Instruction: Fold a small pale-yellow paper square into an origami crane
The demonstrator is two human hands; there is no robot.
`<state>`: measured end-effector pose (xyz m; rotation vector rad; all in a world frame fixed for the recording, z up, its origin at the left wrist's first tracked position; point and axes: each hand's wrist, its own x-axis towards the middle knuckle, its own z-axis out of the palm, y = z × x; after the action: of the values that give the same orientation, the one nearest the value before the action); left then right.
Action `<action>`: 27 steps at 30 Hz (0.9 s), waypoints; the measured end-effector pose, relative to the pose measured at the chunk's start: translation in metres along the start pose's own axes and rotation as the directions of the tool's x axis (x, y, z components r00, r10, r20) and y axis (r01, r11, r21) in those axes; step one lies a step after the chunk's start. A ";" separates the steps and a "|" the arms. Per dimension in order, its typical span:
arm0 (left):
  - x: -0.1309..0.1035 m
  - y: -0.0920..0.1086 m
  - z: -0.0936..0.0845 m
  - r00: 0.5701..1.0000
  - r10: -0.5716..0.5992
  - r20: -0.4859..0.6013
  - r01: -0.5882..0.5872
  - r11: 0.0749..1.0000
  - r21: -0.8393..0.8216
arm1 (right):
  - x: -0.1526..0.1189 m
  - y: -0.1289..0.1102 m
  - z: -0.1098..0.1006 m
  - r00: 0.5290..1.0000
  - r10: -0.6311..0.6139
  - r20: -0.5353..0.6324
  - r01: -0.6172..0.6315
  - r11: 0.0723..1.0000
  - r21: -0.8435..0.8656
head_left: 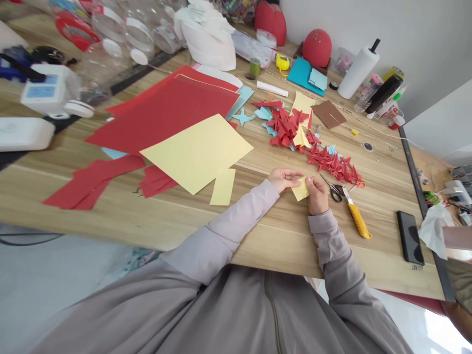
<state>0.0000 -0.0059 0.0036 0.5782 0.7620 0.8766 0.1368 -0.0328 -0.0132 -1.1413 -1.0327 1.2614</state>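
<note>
A small yellow paper piece (301,191) is held between my two hands above the wooden table. My left hand (283,180) pinches its left edge, and my right hand (317,194) grips its upper right corner. Just right of my right hand lie black scissors (335,191) and a utility knife with a yellow handle (357,220). Beyond my hands is a heap of folded red paper stars (285,127), with a few blue and yellow folds among them. To the left are a large yellow sheet (197,152) and a yellow strip (222,187).
Large red sheets (165,108) and red strips (92,183) cover the table's left side. Clear plastic bottles (138,32) and a white tissue pack (208,39) stand behind. A phone (410,237) lies near the right edge. Another person's arm (457,237) shows at far right.
</note>
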 end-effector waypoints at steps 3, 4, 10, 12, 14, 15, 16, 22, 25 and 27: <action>-0.002 0.003 -0.001 0.999 -0.027 0.042 0.028 0.999 -0.017 | 0.000 -0.003 0.000 1.000 0.028 -0.005 -0.028 0.999 0.036; -0.002 0.003 -0.002 0.998 -0.032 0.053 0.033 0.999 -0.018 | 0.000 -0.003 0.000 0.999 0.035 -0.006 -0.035 0.999 0.032; -0.002 0.003 -0.001 0.997 -0.031 0.074 0.034 0.999 -0.041 | 0.000 -0.005 0.001 0.999 0.041 -0.013 -0.041 0.999 0.006; -0.002 0.001 0.000 0.998 -0.016 0.057 0.019 0.999 -0.045 | 0.000 -0.006 0.002 0.998 0.022 -0.051 -0.021 1.000 0.007; -0.001 0.000 0.001 1.000 0.000 0.031 0.001 0.999 -0.034 | 0.000 -0.007 0.003 0.996 0.003 -0.091 -0.001 1.000 0.017; -0.001 -0.001 0.001 1.000 0.011 0.018 -0.011 1.000 -0.020 | 0.000 -0.007 0.003 0.995 0.001 -0.101 0.001 1.000 0.023; -0.001 -0.002 0.001 1.000 0.029 0.003 -0.029 1.000 0.000 | 0.000 -0.007 0.003 0.995 0.003 -0.102 0.000 1.000 0.026; -0.002 -0.002 0.001 0.979 0.193 -0.060 -0.176 0.959 0.224 | 0.000 -0.006 0.002 1.000 0.005 0.001 -0.005 0.994 -0.110; -0.002 -0.002 0.001 0.986 0.165 -0.024 -0.156 0.966 0.205 | 0.000 -0.005 0.001 1.000 0.015 0.027 -0.012 0.992 -0.124; -0.001 -0.002 0.000 0.993 0.120 0.009 -0.120 0.982 0.147 | 0.000 -0.005 0.000 0.999 0.029 0.030 -0.026 0.996 -0.087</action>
<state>0.0008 -0.0080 0.0027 0.7615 0.8022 0.9362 0.1378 -0.0330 -0.0084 -1.2090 -1.1080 1.2702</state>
